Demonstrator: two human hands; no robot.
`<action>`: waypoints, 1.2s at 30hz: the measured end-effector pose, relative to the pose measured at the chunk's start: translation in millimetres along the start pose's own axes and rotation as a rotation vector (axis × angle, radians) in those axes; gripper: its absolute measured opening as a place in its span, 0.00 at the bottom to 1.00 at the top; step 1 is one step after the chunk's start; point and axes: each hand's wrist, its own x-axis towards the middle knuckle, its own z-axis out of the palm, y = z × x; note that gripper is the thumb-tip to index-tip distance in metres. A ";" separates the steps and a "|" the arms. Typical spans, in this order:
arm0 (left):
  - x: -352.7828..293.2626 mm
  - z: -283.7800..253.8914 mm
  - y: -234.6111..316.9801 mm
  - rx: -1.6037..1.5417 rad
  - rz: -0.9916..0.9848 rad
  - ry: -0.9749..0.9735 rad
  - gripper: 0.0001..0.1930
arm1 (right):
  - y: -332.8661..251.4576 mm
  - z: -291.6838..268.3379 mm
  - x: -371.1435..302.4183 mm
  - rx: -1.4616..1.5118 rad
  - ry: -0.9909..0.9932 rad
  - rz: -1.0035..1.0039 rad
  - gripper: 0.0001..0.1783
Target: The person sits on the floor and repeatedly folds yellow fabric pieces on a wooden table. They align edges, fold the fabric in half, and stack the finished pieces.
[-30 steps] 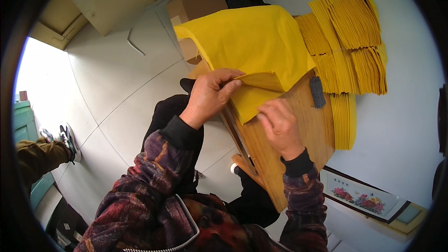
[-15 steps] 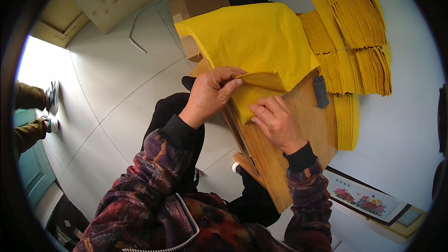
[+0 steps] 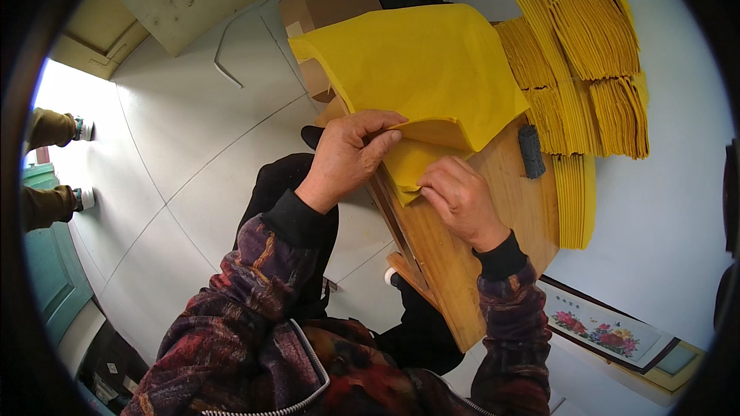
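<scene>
A large yellow cloth sheet (image 3: 416,62) lies over the far part of a wooden table (image 3: 493,239), its near end lifted and folded so a hollow shows between layers. My left hand (image 3: 347,152) pinches the upper layer's edge between thumb and fingers. At the lower corner of the same cloth, my right hand (image 3: 462,202) has thumb and fingertips closed on the edge. Just right of the cloth, a small dark grey block (image 3: 530,152) rests on the tabletop.
Stacks of folded yellow cloth (image 3: 593,69) stand at the right beside the table. A cardboard box (image 3: 327,11) is behind the cloth. Another person's legs (image 3: 54,129) show at the far left on the tiled floor (image 3: 193,131). A framed flower picture (image 3: 601,327) is at lower right.
My right hand has shifted slightly right along the cloth's lower corner, while my left hand keeps its place. At the far left, the other person's feet have moved apart.
</scene>
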 end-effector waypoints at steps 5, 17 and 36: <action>0.0 2.0 -3.6 -0.021 0.011 0.021 0.10 | 3.8 -5.4 7.1 0.185 -0.055 0.063 0.07; -1.4 0.1 0.0 -0.023 0.031 0.047 0.08 | 95.5 -16.1 -67.4 -0.045 0.692 0.645 0.10; -1.2 1.6 3.1 0.001 0.007 0.050 0.10 | 123.6 -35.4 -81.2 -0.514 0.499 0.863 0.08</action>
